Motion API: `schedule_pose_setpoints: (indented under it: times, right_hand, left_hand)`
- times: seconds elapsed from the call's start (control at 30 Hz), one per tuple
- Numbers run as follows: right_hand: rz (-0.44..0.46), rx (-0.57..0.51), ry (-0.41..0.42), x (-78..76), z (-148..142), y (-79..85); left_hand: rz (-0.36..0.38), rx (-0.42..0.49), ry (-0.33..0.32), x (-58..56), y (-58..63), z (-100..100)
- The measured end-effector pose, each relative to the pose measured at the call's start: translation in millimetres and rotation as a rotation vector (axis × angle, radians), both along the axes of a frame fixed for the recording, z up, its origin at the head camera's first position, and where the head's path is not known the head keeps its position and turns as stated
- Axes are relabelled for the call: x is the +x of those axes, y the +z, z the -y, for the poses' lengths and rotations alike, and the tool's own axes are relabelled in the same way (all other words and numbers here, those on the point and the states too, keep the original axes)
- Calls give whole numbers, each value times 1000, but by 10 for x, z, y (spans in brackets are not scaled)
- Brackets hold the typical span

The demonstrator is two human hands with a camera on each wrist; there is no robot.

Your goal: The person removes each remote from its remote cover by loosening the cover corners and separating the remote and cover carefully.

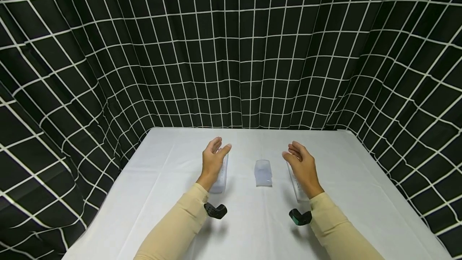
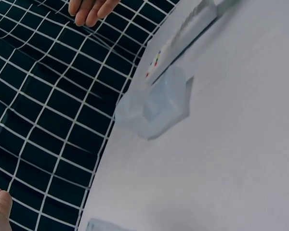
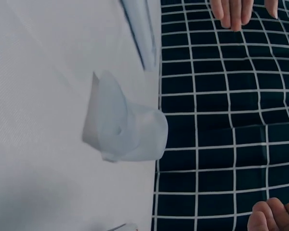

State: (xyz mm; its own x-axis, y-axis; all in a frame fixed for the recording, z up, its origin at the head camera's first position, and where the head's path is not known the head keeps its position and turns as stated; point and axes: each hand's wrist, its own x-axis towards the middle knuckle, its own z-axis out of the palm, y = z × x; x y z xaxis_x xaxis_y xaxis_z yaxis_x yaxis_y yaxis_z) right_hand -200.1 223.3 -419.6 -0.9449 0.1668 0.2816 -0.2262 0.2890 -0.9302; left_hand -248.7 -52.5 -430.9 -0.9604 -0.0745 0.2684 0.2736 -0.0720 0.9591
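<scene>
In the head view my left hand (image 1: pixel 212 161) is raised over a pale, translucent bluish object (image 1: pixel 221 177), long and narrow, partly hidden by the hand. My right hand (image 1: pixel 302 168) hovers over a slim white box (image 1: pixel 297 185), which it partly covers; coloured dots show on this box (image 2: pixel 176 50) in the left wrist view. Both hands have loosely bent fingers and hold nothing. Between them lies a translucent, frosted, hollow-looking piece (image 1: pixel 263 173), apart from either hand. That frosted piece (image 3: pixel 127 120) looks like a cap or small pouch; its exact kind cannot be told.
A white cloth (image 1: pixel 173 196) covers the table. Dark curtains with a white grid (image 1: pixel 238 51) surround its back and sides. Small black devices (image 1: pixel 215 210) sit at both wrists, by the beige sleeves (image 1: pixel 173 228).
</scene>
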Motion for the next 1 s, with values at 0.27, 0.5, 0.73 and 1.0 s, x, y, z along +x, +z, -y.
schedule_pose_setpoints:
  times: [0.27,0.5,0.73,1.0]
  right_hand:
    - [-38,-12,34,-13,131,27]
    - [-65,-6,60,-43,215,26]
    - [-85,-8,103,-73,353,44]
    - [-60,-31,146,-72,539,71]
  left_hand:
    - [-12,-7,30,40,-2,185]
    - [-12,-9,47,58,-28,320]
    - [-38,-8,60,86,-75,447]
    - [-41,-8,68,111,-133,541]
